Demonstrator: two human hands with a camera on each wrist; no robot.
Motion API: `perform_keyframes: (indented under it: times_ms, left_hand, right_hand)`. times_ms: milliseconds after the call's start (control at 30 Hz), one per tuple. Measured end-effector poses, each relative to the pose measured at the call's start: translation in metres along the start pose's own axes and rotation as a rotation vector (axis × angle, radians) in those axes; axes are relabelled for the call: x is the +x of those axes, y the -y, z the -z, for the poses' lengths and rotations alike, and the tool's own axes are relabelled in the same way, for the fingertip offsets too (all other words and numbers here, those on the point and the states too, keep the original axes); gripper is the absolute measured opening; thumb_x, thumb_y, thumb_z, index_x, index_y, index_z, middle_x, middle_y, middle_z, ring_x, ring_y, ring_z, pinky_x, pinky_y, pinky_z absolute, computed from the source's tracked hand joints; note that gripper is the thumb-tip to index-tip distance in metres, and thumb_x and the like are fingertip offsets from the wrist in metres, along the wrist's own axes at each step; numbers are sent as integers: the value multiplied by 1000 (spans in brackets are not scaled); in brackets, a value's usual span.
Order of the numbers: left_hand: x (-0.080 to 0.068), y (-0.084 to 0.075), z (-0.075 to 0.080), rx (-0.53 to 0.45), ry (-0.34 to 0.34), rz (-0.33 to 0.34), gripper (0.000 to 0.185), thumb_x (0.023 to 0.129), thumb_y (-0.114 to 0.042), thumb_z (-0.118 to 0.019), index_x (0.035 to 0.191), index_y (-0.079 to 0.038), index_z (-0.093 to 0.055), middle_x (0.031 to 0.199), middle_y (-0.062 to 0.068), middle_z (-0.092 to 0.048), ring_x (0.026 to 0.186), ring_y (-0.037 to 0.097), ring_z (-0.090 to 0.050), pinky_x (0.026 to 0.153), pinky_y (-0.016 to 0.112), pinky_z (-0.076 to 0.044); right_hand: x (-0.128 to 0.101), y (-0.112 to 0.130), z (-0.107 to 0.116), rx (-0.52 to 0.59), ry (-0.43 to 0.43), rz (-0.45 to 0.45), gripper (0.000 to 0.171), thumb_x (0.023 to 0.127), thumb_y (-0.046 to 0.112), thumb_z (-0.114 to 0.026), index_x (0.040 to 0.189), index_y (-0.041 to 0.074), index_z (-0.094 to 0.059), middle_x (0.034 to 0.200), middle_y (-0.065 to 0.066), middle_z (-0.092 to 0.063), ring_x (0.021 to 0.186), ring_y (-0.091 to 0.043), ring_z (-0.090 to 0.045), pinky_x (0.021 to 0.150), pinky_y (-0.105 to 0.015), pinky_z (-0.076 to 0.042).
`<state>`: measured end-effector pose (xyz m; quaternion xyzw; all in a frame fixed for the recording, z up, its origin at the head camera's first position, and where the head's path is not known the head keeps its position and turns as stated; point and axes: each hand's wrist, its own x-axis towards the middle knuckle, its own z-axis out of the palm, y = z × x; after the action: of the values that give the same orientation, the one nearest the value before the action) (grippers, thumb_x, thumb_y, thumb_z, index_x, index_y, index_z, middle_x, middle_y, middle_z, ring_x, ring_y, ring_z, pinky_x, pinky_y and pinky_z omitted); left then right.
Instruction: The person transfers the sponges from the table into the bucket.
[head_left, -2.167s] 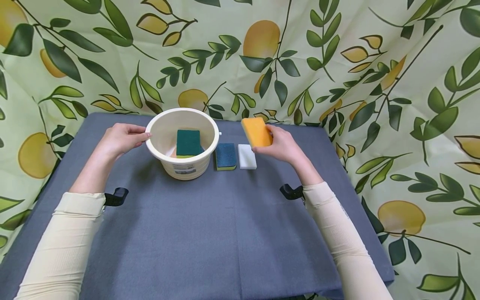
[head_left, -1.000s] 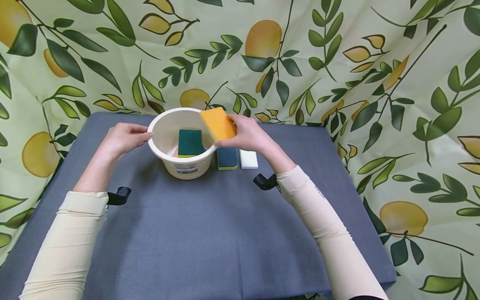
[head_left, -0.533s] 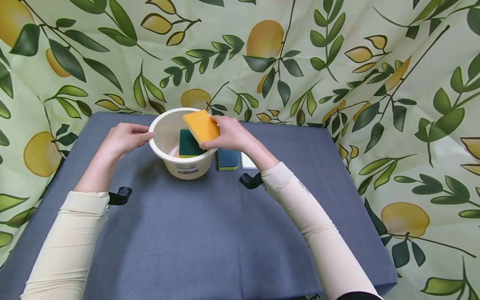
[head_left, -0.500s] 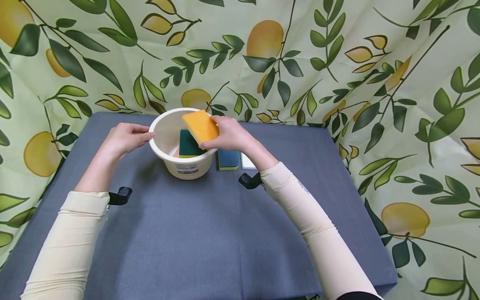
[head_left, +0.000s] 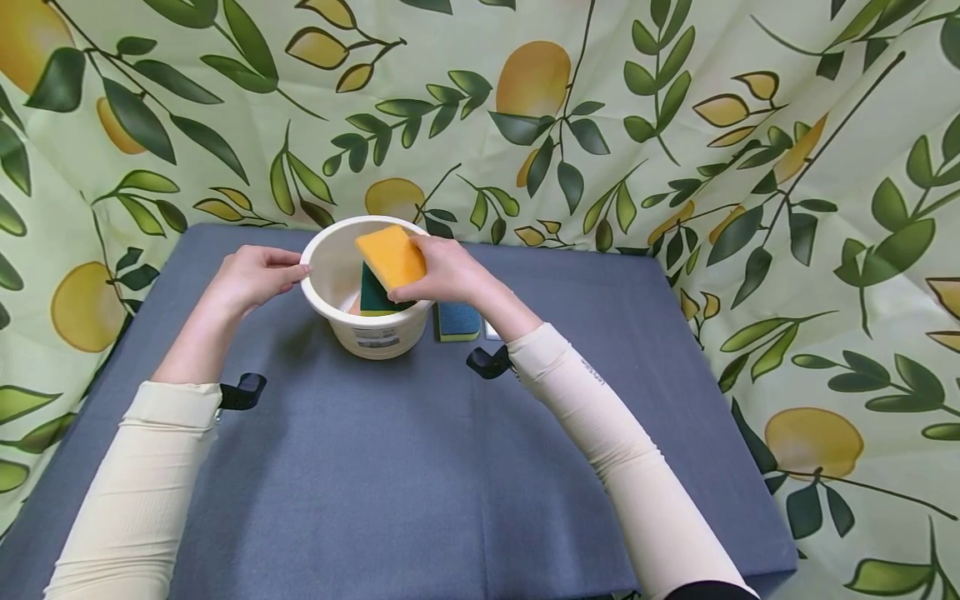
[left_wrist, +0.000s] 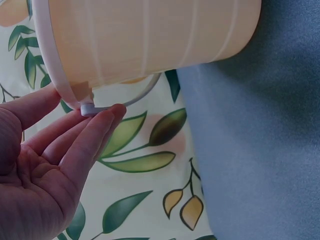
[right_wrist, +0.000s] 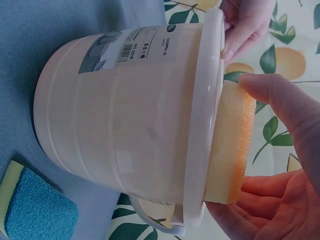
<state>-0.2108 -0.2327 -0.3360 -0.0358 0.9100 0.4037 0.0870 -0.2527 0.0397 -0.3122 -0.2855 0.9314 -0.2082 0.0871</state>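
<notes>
A cream plastic bucket (head_left: pixel 375 337) stands at the back of the table. My left hand (head_left: pixel 258 279) pinches its rim on the left side, thumb and fingers near the handle joint (left_wrist: pixel 87 109). My right hand (head_left: pixel 450 271) grips an orange sponge (head_left: pixel 393 257) with a paler layer by its edges, tilted over the bucket's mouth. In the right wrist view that sponge (right_wrist: pixel 230 145) overlaps the rim. Inside the bucket lies a dark green and yellow sponge (head_left: pixel 372 293), partly hidden by the orange one, with something pinkish beside it.
Right of the bucket a blue and yellow sponge (head_left: pixel 458 321) rests on the grey-blue tablecloth (head_left: pixel 360 467). A white block (head_left: pixel 492 332) beside it is mostly hidden by my right wrist. A leaf-and-fruit patterned cloth (head_left: pixel 450 133) hangs behind the table.
My right hand has carried the orange sponge leftward, from above the white block to over the bucket's mouth, and slightly lower lately. The left hand keeps its hold on the rim.
</notes>
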Motion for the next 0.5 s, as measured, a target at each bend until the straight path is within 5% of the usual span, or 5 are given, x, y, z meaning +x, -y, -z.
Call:
perform_keyframes:
  times_ms: [500]
  left_hand:
    - [0,-1,0,-13,3,3,60,96,-39,-60,135,6,-53,127,27,-58,105,34,-62,97,56,-42]
  right_hand:
    - [8,7,-7,-23,-9,21,67,77,45,-75,127,5,-53,96,-1,-57,87,-16,-51,72,-25,-41]
